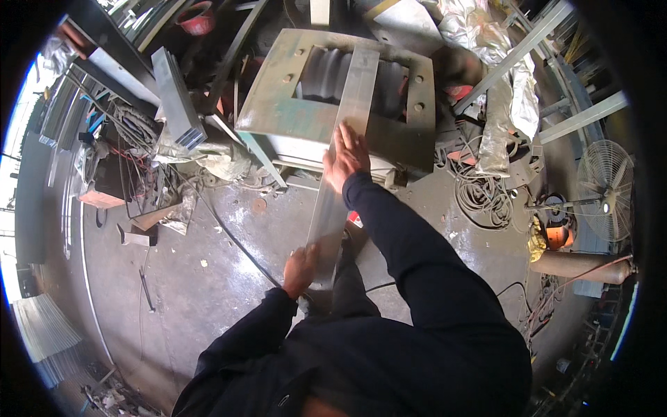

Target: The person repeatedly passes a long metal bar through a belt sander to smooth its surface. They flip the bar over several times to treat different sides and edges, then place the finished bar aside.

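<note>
A long flat metal strip (359,87) runs from close to my body up onto a steel-framed machine (271,104). Its far end lies across the machine's rectangular opening, where grey ridged, roller-like parts (325,73) show. My left hand (300,270) is closed around the strip's left edge near its close end; some of the fingers are hidden. Farther up, my right hand (345,160) rests on top of the strip, just in front of the machine, its fingers stretched out along the metal.
Stacked metal channels (174,101) stand left of the machine. Coiled cables (483,198) lie on the floor at the right, near a standing fan (604,191) and a gas cylinder (582,267). A black cable (229,233) crosses the floor at the left. A red bowl (196,19) sits behind.
</note>
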The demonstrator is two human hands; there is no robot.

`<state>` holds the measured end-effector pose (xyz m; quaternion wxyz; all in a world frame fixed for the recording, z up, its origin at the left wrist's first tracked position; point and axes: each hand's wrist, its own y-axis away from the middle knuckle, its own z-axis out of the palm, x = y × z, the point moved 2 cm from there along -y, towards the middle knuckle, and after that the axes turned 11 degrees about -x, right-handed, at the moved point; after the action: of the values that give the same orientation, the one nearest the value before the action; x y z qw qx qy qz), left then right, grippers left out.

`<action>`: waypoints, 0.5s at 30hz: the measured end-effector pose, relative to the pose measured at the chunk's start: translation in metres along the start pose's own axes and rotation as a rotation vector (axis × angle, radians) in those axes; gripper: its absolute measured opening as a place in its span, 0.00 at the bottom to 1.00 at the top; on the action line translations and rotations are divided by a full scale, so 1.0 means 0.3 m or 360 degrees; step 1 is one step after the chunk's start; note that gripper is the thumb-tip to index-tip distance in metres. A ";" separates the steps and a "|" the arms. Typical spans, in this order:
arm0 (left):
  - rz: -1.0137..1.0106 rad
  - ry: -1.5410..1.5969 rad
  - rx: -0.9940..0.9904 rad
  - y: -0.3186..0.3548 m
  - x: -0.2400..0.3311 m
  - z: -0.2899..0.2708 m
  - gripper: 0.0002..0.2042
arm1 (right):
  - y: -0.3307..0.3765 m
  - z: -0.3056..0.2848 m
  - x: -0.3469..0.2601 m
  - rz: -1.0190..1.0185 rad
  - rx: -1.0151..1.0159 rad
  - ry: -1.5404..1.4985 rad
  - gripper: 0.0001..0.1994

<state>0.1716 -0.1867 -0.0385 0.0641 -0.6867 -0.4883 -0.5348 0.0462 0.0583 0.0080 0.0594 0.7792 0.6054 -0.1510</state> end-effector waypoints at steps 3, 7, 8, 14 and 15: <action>-0.0208 0.0062 -0.0057 0.130 -0.094 0.005 0.27 | 0.140 0.017 -0.082 0.0025 -0.0031 0.0027 0.33; -0.0237 0.0179 -0.0106 0.228 -0.176 0.023 0.27 | 0.244 0.026 -0.136 0.0017 -0.0035 0.0028 0.34; -0.0197 0.0132 -0.0060 0.246 -0.189 0.026 0.28 | 0.260 0.028 -0.144 0.0017 -0.0017 0.0051 0.35; -0.0197 0.0183 -0.0079 0.330 -0.235 0.036 0.29 | 0.345 0.043 -0.182 0.0063 -0.0160 0.0028 0.35; -0.0154 0.0157 -0.0053 0.332 -0.232 0.032 0.29 | 0.346 0.040 -0.182 0.0069 -0.0156 0.0024 0.35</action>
<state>0.2550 -0.2741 -0.0547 0.0506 -0.6360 -0.5081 -0.5786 0.1321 -0.0225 0.0041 0.0962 0.7894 0.5955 -0.1140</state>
